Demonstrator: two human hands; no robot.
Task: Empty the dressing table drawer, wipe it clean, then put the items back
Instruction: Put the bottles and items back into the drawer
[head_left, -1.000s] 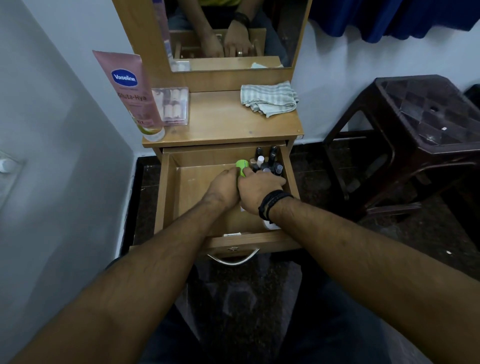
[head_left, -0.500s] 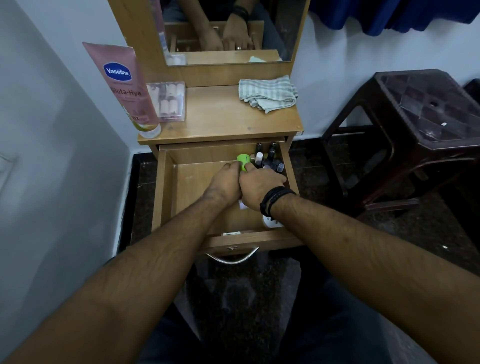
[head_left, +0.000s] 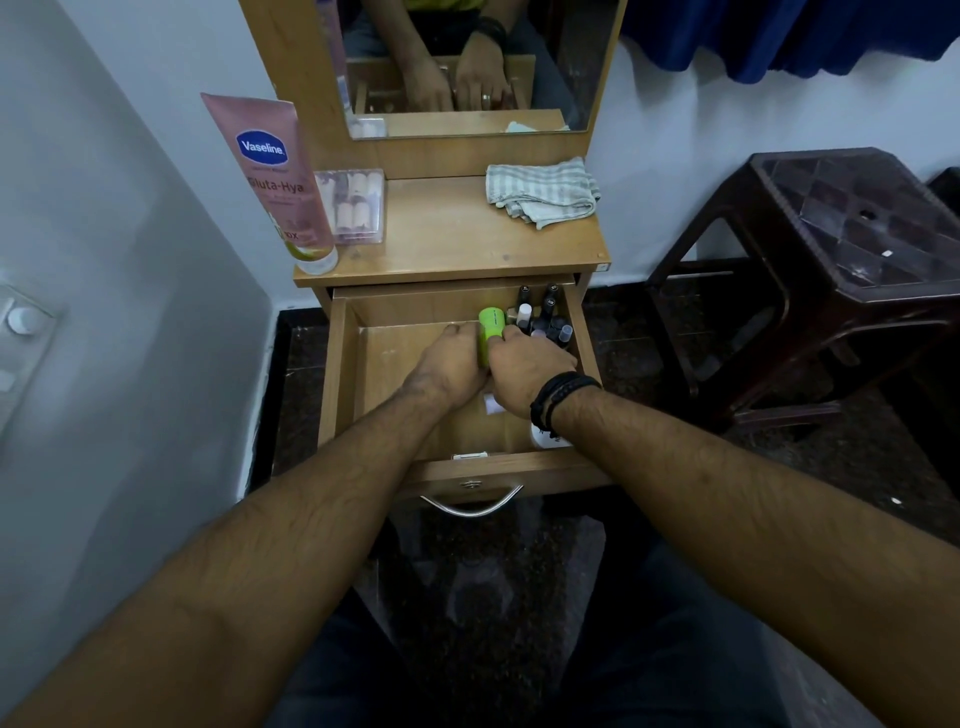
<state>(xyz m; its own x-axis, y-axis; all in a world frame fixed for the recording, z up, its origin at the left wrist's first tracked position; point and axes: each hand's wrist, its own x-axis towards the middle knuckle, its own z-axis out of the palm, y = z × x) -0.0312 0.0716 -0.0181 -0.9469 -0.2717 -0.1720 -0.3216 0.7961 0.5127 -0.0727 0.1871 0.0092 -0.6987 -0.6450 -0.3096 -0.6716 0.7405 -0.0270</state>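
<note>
The dressing table drawer (head_left: 343, 384) is pulled open. Both my hands are inside it, side by side. My left hand (head_left: 449, 364) and my right hand (head_left: 527, 366) grip a green-capped bottle (head_left: 491, 330) between them; its body is mostly hidden by my fingers. Several small dark bottles (head_left: 543, 317) stand in the drawer's back right corner. A white jar (head_left: 548, 440) lies under my right wrist near the drawer front. A striped cloth (head_left: 543, 192) lies folded on the table top (head_left: 452, 244).
A pink Vaseline tube (head_left: 275, 182) and a clear plastic box (head_left: 356, 205) stand at the top's left. The mirror (head_left: 467, 62) rises behind. A dark plastic stool (head_left: 841, 249) stands to the right, a grey wall close on the left.
More of the green cap shows between my hands than before. Both hands have stayed in the same spot in the drawer.
</note>
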